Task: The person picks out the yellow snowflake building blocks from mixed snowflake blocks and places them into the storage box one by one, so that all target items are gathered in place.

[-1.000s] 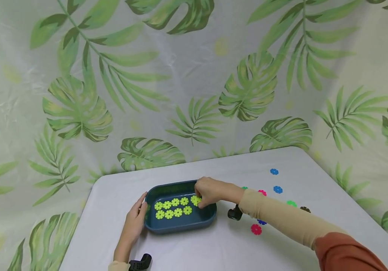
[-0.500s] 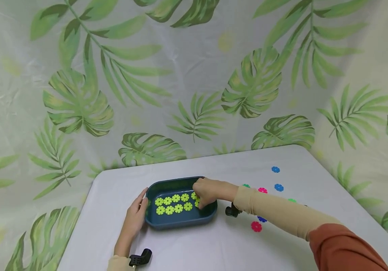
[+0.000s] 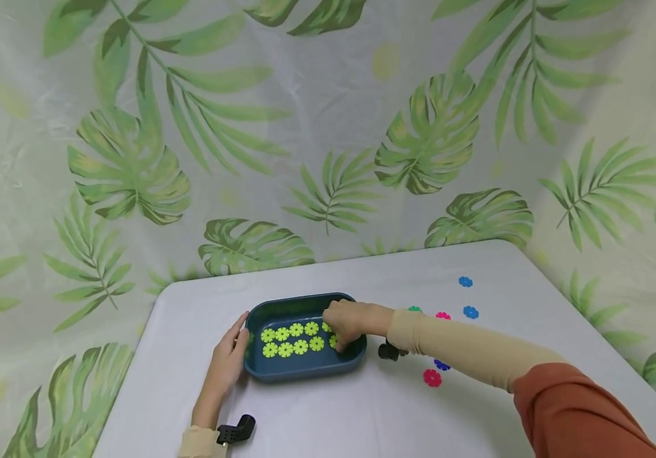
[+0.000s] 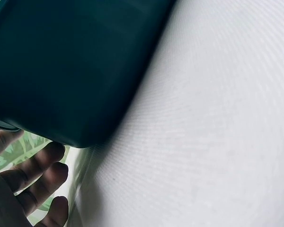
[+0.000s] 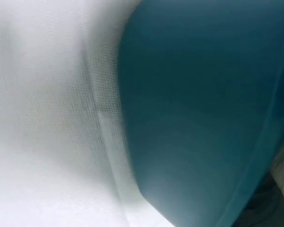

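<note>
Yellow-green notched snowflake discs (image 3: pixel 285 349) lie in two rows inside a dark blue-green oblong tray (image 3: pixel 305 370). My left hand (image 3: pixel 226 359) rests against the tray's left end, its fingers fairly straight along the outer wall. In the left wrist view its fingers (image 4: pixel 45 182) sit beside the tray's corner (image 4: pixel 71 85), some of them apart from it. My right hand (image 3: pixel 346 323) reaches over the right end with bent fingers, its thumb and fingertips at a yellow-green disc (image 3: pixel 333 342) on the tray floor. Its fingers partly cover the last discs. The right wrist view shows mostly tray wall (image 5: pixel 203 113).
Loose discs lie on the white table (image 3: pixel 328 420) to the right: a red disc (image 3: pixel 432 378), a dark blue disc (image 3: pixel 442 365), a pink disc (image 3: pixel 443 315), a green disc (image 3: pixel 415 309) and two blue discs (image 3: pixel 471 312). A leaf-patterned curtain (image 3: pixel 328 127) hangs behind.
My right hand has shifted slightly toward the near left inside the tray, bringing the disc at its fingertips down into the front row. My left hand stays at the tray's left end.
</note>
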Tool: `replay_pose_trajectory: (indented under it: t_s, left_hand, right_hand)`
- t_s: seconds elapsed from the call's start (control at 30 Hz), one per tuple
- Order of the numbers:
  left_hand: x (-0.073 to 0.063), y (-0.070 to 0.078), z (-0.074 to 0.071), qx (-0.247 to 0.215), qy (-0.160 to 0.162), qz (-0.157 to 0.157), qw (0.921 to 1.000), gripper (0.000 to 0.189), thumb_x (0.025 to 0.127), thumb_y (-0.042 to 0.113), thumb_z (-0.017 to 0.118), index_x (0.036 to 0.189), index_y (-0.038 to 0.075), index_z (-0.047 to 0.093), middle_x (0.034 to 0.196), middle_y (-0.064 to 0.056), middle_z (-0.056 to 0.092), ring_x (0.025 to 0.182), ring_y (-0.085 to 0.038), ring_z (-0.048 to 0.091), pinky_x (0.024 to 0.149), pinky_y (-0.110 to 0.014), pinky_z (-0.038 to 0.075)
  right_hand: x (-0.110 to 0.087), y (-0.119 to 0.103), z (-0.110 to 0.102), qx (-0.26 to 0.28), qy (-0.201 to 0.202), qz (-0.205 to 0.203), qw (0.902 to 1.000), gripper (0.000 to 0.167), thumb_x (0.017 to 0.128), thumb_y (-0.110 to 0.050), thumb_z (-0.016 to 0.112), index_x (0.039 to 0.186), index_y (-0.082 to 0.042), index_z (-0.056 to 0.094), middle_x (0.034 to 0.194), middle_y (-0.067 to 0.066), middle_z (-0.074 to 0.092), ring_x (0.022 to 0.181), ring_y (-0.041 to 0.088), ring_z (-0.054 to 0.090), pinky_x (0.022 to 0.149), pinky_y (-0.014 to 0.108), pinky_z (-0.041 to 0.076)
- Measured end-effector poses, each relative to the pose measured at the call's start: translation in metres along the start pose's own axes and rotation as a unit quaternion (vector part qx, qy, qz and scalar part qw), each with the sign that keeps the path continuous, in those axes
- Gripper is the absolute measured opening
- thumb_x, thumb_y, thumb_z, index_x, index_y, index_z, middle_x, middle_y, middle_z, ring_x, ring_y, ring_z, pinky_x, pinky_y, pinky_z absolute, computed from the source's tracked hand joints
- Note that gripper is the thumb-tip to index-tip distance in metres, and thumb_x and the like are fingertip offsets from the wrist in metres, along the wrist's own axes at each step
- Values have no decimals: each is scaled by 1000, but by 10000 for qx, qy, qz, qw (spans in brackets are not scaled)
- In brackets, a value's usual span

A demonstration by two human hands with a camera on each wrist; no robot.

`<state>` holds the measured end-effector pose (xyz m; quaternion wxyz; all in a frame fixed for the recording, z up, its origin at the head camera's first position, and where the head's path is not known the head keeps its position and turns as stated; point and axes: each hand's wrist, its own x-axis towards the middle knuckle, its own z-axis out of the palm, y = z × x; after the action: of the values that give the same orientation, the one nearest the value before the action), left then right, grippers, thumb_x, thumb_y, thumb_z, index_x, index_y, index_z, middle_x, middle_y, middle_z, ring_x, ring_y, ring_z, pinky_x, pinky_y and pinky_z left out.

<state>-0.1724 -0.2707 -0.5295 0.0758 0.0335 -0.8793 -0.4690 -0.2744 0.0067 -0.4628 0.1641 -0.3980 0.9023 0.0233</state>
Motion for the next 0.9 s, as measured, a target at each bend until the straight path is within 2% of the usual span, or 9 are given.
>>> replay_pose_trajectory:
  t_s: [0.07, 0.23, 0.37, 0.63, 0.73, 0.9]
  left_hand:
    - [0, 0, 0, -29, -3, 4, 10000, 50, 111, 39, 38, 159, 24, 37, 157, -13, 42, 131, -34, 50, 107, -61, 36]
    - [1, 0, 0, -27, 20, 44, 10000, 49, 111, 38, 38, 158, 23, 37, 154, -13, 45, 121, -32, 55, 102, -58, 40]
    - [2, 0, 2, -31, 0, 57, 10000, 49, 111, 38, 38, 158, 24, 38, 152, -12, 47, 112, -30, 56, 97, -54, 43]
    - [1, 0, 6, 1, -22, 78, 10000, 49, 111, 39, 39, 158, 23, 39, 149, -13, 51, 109, -29, 58, 94, -53, 44]
    - [-1, -2, 6, 59, -33, 85, 9999, 50, 111, 41, 39, 158, 23, 39, 149, -12, 51, 107, -28, 58, 93, -51, 45]
    - [-5, -5, 5, 197, -12, 116, 9997, 50, 111, 40, 40, 157, 22, 39, 142, -13, 56, 100, -25, 58, 85, -44, 47]
  right_hand:
    - [0, 0, 1, -47, 0, -20, 10000, 35, 77, -35, 90, 78, -16, 61, 76, -6, 56, 67, 10, 55, 59, 25, 47]
    - [1, 0, 3, -132, 17, -51, 9999, 34, 78, -34, 89, 77, -16, 60, 74, -5, 56, 65, 10, 54, 57, 25, 46]
    - [0, 1, 4, -100, -8, 49, 9999, 33, 79, -33, 89, 81, -16, 61, 76, -5, 56, 68, 10, 54, 59, 25, 46]
    - [-5, 4, 4, 115, 13, 138, 9998, 30, 80, -34, 88, 88, -13, 67, 80, -6, 60, 70, 9, 58, 61, 24, 50]
    - [-8, 7, 2, 178, 266, -122, 9994, 24, 82, -31, 87, 84, -12, 73, 76, -7, 63, 67, 8, 57, 61, 24, 50]
    - [-21, 16, -5, 427, 1212, -712, 9892, 14, 89, -21, 79, 77, -15, 73, 73, -8, 63, 63, 6, 55, 63, 24, 49]
